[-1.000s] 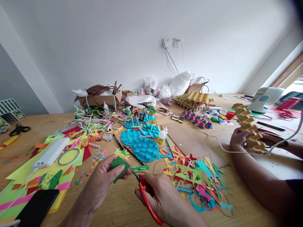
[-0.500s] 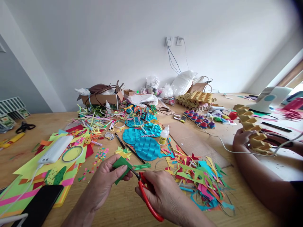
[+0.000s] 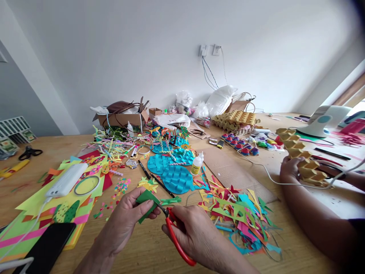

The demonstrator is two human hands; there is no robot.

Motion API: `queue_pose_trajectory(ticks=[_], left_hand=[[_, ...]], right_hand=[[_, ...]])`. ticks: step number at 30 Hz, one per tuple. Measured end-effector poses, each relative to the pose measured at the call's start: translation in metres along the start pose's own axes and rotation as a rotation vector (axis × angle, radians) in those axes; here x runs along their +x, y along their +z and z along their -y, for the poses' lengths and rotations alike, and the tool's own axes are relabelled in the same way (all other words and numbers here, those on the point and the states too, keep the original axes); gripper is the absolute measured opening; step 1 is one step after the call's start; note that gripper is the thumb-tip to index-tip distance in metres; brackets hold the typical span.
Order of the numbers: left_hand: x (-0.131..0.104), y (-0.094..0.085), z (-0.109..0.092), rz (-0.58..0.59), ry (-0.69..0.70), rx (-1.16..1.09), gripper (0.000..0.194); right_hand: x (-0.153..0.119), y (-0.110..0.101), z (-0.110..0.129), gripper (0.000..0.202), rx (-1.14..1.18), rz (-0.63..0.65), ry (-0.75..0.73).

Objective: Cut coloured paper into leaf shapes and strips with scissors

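Note:
Between the thumb and fingers of my left hand [image 3: 129, 213] is a folded piece of green paper [image 3: 147, 201]. My right hand [image 3: 194, 230] grips red-handled scissors [image 3: 179, 249], their blades at the right edge of the green paper. How far the blades are apart is hard to make out. Just beyond my hands lie green paper strips [image 3: 171, 200], yellow paper stars [image 3: 148, 184] and a black pen [image 3: 144, 169]. A blue woven paper disc [image 3: 177, 179] lies farther back, with a glue bottle [image 3: 196, 165] standing beside it.
Paper scraps [image 3: 242, 217] are heaped to the right. At left are coloured sheets [image 3: 28, 205], a white power bank [image 3: 67, 179], a phone [image 3: 47, 247] and black scissors [image 3: 30, 153]. On the right, another person's hands hold an egg carton [image 3: 299, 152]; a white cable [image 3: 285, 182] crosses there.
My hands, the green paper and the scissors have hardly moved. At right, the other person's egg carton has tilted slightly toward the left.

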State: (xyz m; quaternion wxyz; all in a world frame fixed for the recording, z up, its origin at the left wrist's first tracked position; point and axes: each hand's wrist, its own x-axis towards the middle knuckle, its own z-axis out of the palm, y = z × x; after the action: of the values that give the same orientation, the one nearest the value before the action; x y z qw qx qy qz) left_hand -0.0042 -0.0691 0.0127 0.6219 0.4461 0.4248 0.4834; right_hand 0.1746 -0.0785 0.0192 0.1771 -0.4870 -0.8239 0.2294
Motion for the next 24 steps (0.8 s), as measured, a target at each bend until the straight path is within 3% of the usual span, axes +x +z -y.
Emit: queue_pose_trajectory(ticks=[24], left_hand=[[0.004, -0.005, 0.006, 0.056, -0.006, -0.037, 0.009]], right_hand=[[0.003, 0.014, -0.012, 0.029, 0.085, -0.025, -0.039]])
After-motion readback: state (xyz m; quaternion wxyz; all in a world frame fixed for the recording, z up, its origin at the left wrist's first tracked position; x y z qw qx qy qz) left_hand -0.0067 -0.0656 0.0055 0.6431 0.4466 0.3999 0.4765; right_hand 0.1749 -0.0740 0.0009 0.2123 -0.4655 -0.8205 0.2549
